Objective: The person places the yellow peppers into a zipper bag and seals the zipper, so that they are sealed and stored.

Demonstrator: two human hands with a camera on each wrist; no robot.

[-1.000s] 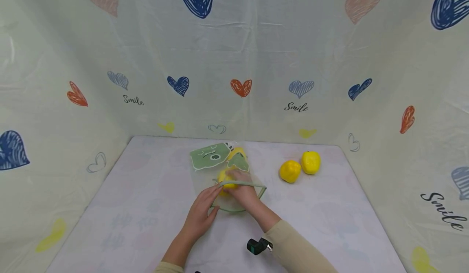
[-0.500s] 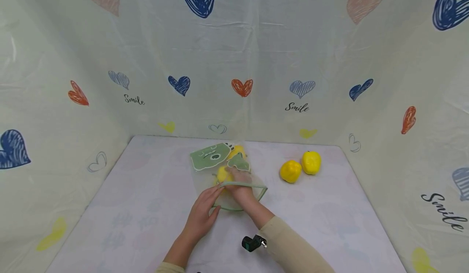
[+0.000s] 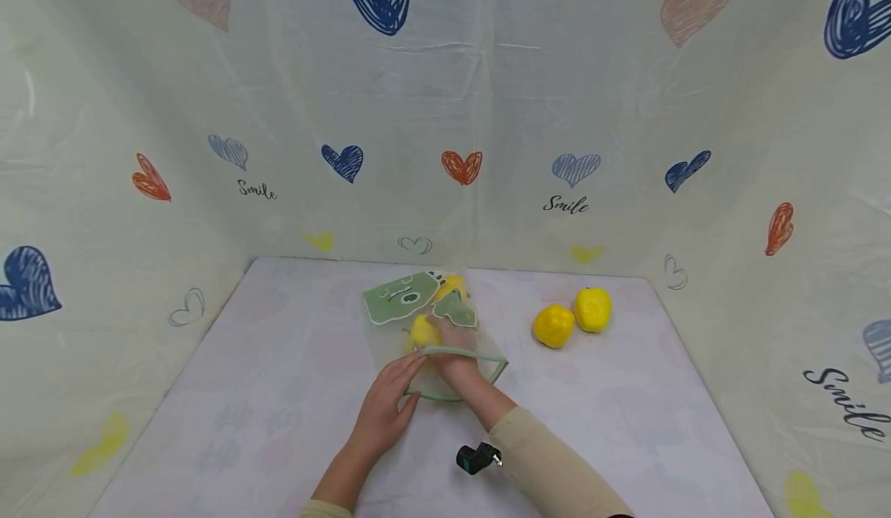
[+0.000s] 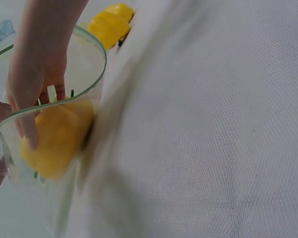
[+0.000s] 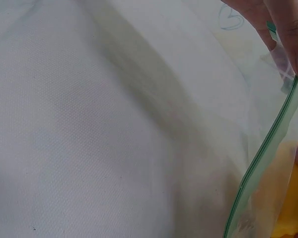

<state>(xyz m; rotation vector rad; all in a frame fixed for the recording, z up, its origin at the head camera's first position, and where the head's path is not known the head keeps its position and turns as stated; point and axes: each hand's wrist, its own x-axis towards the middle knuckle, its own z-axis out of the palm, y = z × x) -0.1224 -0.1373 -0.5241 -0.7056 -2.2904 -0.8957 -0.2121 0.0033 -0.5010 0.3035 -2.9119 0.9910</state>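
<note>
A clear zip bag (image 3: 390, 344) with green edging and green cartoon prints lies on the table, its mouth towards me. My left hand (image 3: 385, 398) pinches the mouth's edge at its left side; the green zip strip (image 5: 260, 158) runs from its fingers in the right wrist view. My right hand (image 3: 455, 336) is inside the bag, beside a yellow bell pepper (image 3: 422, 332). In the left wrist view its fairly straight fingers point down and touch the pepper (image 4: 54, 148) through the bag's opening. Another yellow pepper (image 3: 454, 284) lies deeper in, partly hidden by the prints.
Two more yellow bell peppers, one nearer (image 3: 554, 326) and one farther (image 3: 593, 309), sit on the white table (image 3: 278, 363) right of the bag. A small black device (image 3: 476, 458) sits at the right sleeve. Behind the table hangs a heart-printed curtain (image 3: 511, 116).
Inside the bag, my right hand has slid off the top of the nearer pepper to its right side, uncovering more of it. My left hand keeps its place at the bag's edge.
</note>
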